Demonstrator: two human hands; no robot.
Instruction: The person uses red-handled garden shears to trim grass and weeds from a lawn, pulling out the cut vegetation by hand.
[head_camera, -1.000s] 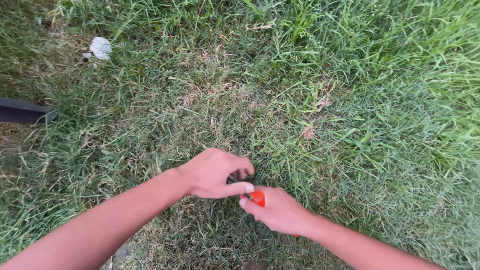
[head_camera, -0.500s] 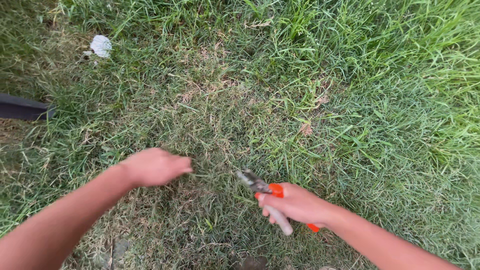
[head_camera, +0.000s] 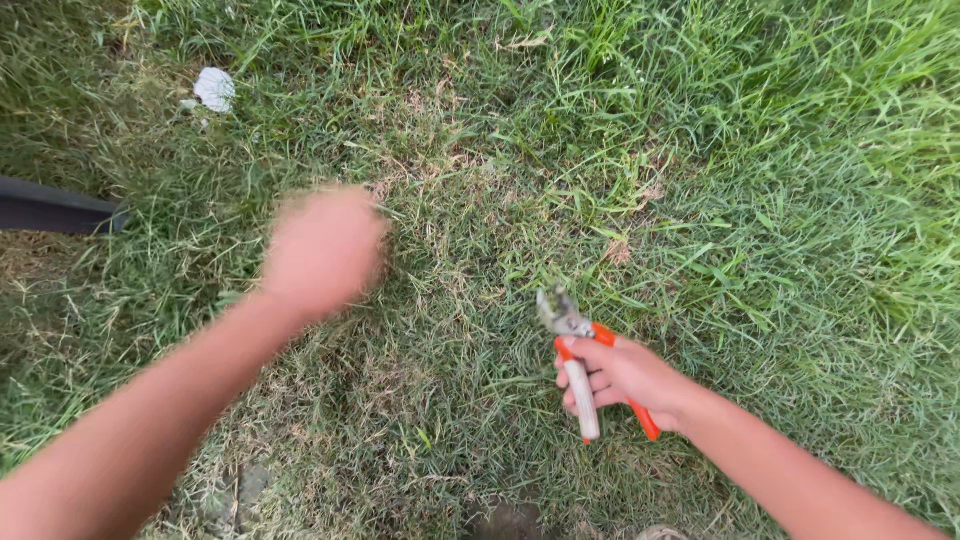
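Note:
My right hand (head_camera: 628, 378) grips a pair of orange-handled garden shears (head_camera: 585, 360), the metal blades pointing up and away over the grass (head_camera: 700, 150). My left hand (head_camera: 322, 250) is blurred with motion, raised above a dry, thin patch of lawn to the left of the shears. Its fingers look curled; whether anything is inside it is hidden by the blur.
A crumpled white scrap (head_camera: 214, 88) lies in the grass at the upper left. A dark flat object (head_camera: 55, 210) juts in from the left edge. Thicker green grass fills the right and top.
The hands were together at the shears, then parted. My left hand swung up and to the left, now blurred. My right hand drew the shears back, blades now pointing up.

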